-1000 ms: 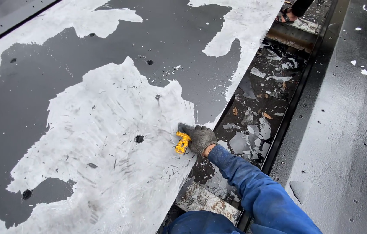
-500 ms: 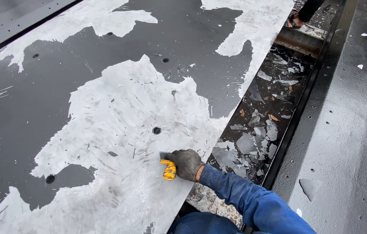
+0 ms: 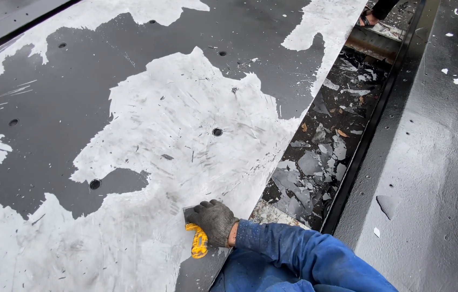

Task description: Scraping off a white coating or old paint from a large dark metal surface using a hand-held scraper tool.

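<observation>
One gloved right hand (image 3: 215, 220) gripping one yellow-handled scraper (image 3: 197, 241) on one part-stripped dark panel (image 3: 131, 86).

The right hand (image 3: 215, 220) with the yellow-handled scraper (image 3: 196, 238) has drawn back down the metal panel (image 3: 196, 124) toward the person, from beside the panel's edge to its near end.

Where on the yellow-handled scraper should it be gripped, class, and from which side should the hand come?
Probably by the yellow handle, coming from the near edge of the panel. The blade points away onto the scraped surface, and the gloved right hand already covers the handle's upper part that way.
</observation>
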